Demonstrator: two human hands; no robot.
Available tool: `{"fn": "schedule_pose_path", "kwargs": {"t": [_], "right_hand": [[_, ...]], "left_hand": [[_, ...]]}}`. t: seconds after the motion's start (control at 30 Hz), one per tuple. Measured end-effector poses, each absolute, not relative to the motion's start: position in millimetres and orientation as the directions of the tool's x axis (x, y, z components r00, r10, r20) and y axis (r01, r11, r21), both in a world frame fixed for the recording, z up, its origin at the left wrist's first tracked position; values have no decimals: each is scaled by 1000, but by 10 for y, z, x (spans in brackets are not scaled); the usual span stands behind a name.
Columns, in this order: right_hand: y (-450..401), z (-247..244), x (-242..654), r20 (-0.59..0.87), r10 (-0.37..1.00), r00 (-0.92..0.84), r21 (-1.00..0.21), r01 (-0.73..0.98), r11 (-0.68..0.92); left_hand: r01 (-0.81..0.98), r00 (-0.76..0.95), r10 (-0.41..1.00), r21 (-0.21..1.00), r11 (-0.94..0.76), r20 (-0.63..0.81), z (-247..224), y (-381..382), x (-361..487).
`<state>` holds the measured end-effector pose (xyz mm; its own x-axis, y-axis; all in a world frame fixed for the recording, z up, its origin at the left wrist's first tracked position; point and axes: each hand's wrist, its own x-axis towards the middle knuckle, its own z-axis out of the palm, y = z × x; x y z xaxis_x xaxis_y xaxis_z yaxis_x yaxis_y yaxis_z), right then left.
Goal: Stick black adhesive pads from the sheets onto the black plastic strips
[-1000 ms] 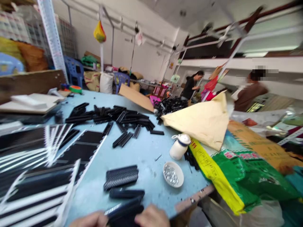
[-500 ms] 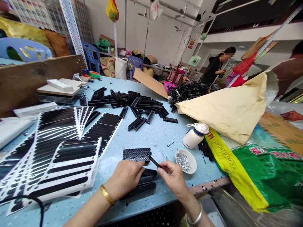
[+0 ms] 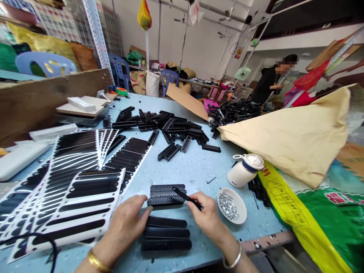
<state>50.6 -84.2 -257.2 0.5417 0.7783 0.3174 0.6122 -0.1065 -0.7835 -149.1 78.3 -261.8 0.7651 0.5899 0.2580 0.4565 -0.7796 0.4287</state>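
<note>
My right hand [image 3: 206,212] pinches a slim black bar [image 3: 186,198] between thumb and fingers. The bar's rounded tip reaches over a pair of perforated black pieces [image 3: 162,194] lying side by side on the table. At their left end is my left hand [image 3: 127,216], thumb and fingers apart, holding nothing visible; I cannot tell whether its fingertips touch them. Nearer me, between both hands, several smooth black oblong pieces [image 3: 167,232] lie in a row. A white bowl [image 3: 242,206] of small shiny metal parts [image 3: 228,204] stands right of my right hand.
Sheets of black strips [image 3: 82,189] overlap at left. A heap of black oblong pieces [image 3: 170,127] lies farther back. A white lidded bottle [image 3: 241,172] stands behind the bowl, near a large beige paper sheet [image 3: 290,132] and a green-yellow sack [image 3: 315,220]. A person [image 3: 269,81] stands beyond.
My left hand has drawn left, off the perforated pieces and the smooth row, which now show more fully. My right hand still holds the slim bar. The view has shifted slightly.
</note>
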Motion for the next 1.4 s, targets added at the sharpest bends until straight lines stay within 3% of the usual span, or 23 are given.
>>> {"fn": "schedule_pose_path", "kwargs": {"t": [0.2,0.47,0.77,1.4], "right_hand": [[-797,-2669,614,320,856,407,-675,731,-96],[-957,-2419,578,331,914,233,-574,819,0],[-697,-2522,447,329,934,137,-540,839,68],[-669,-2551,401,229,968,103,-537,843,37]], "left_hand": [[437,774,614,571,-695,154,-2702,820,-1403],[417,779,627,765,-491,-22,-2586,799,-1430],[421,770,636,782,-460,-41,-2572,790,-1466],[435,776,626,784,-443,-77,-2551,791,-1450]]}}
